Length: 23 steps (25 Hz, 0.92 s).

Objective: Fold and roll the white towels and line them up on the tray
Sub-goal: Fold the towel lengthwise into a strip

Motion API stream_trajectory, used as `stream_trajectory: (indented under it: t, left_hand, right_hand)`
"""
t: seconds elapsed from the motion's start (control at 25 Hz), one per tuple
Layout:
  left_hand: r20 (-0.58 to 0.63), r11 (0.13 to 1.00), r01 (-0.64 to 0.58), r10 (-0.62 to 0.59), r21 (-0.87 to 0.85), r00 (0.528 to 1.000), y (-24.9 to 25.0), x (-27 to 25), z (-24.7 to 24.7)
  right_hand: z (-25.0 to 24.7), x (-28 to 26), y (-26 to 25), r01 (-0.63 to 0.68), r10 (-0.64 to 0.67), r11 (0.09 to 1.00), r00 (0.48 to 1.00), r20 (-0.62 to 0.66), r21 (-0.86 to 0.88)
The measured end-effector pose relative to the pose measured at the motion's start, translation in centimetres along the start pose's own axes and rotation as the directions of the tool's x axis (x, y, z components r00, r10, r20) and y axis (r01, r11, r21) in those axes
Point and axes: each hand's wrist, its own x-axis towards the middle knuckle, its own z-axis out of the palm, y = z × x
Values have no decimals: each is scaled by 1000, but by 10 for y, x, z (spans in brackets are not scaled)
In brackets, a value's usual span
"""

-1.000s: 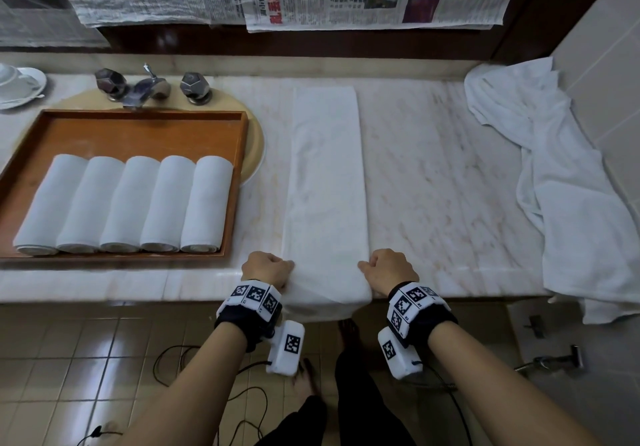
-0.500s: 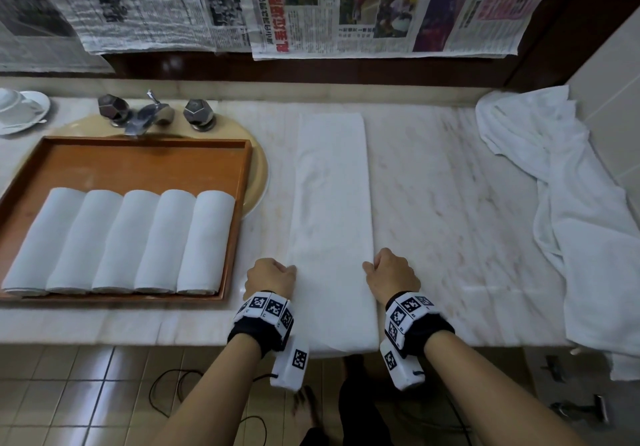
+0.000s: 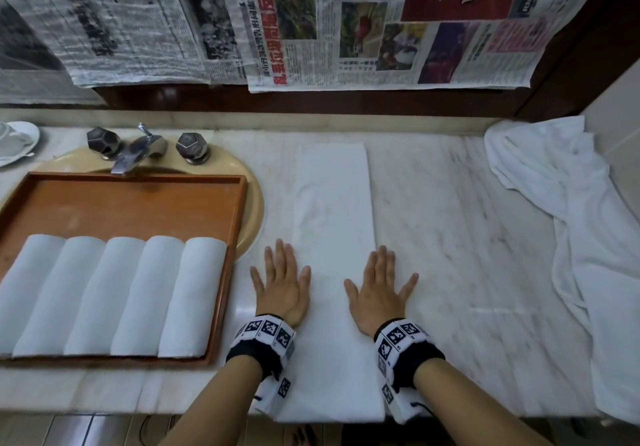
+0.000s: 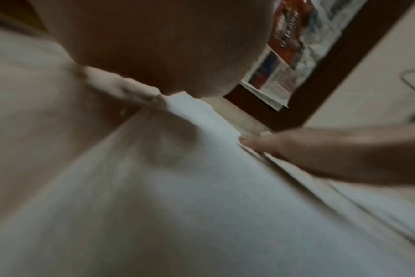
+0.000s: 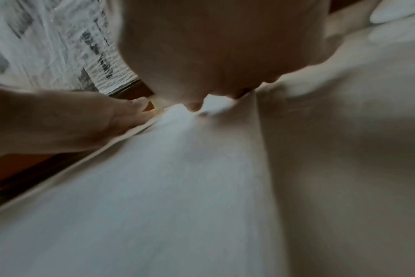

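Observation:
A long folded white towel [image 3: 331, 223] lies as a strip on the marble counter, running from the back to the front edge. My left hand [image 3: 282, 281] lies flat with spread fingers on the strip's left edge. My right hand [image 3: 379, 284] lies flat the same way on its right edge. Both wrist views are blurred and show the towel [image 4: 201, 206] [image 5: 178, 187] under each palm. Several rolled white towels [image 3: 114, 293] lie side by side in the wooden tray [image 3: 138, 203] at the left.
A loose heap of white towels [image 3: 588, 255] drapes over the counter's right end. The tray sits over a beige sink [image 3: 254, 210] with a metal tap [image 3: 135, 154]. A white cup and saucer [image 3: 15, 142] stand far left. Newspaper [image 3: 346, 22] covers the wall behind.
Both hands let go of the towel's near end, which they gripped as fists, and now lie open and flat further up the strip. The towel has slid away from the counter's front edge.

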Motion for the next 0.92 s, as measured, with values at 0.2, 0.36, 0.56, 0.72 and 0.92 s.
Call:
stream_trajectory:
  t: [0.2,0.36,0.56,0.72,0.92]
  left_hand:
    - [-1,995,26,-26,-93,1000,6,36,-18]
    - [27,997,-34,36,-68,999,9,62,-31]
    - [38,993,-106,108,-50,993,25,93,-45]
    - [0,993,100,-100,-70,995,36,126,-60]
    - [76,990,-112,118,-82,990,65,154,-66]
  right_hand:
    - [-17,34,-17,126,-126,991,992,-11,43]
    - [-38,65,-27,184,-183,982,983,-8,32]
    - [-62,114,-26,152,-154,987,987,36,48]
    - [-69,131,-21,166,-165,986,985,55,-28]
    - [-72,137,-13,159,-157,987,984,84,-16]
